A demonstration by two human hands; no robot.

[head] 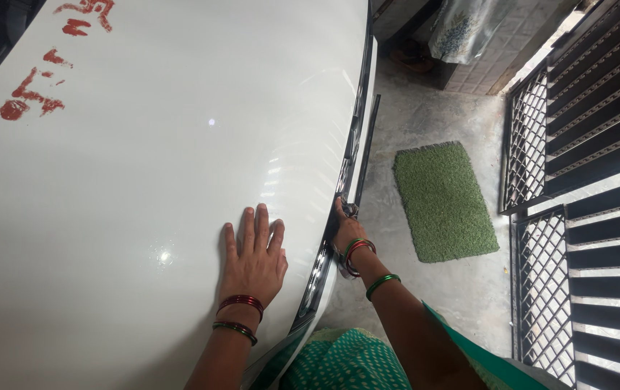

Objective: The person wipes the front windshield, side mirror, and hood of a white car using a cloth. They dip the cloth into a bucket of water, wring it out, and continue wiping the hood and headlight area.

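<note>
Flat, fingers spread, the left hand [254, 260] presses the glossy white hood [144, 180]; right hand [347, 231] pinches a crumpled cloth [350, 210].

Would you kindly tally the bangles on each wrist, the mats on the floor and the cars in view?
Bangles on the left hand wrist: 2 bands, dark red and dark green
Bangles on the right hand wrist: 2 bands, red-and-green and green
Green mat: 1
White car: 1
Total: 6

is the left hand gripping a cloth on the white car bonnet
No, the left hand lies flat and empty, fingers spread, on the glossy white car bonnet.
</note>
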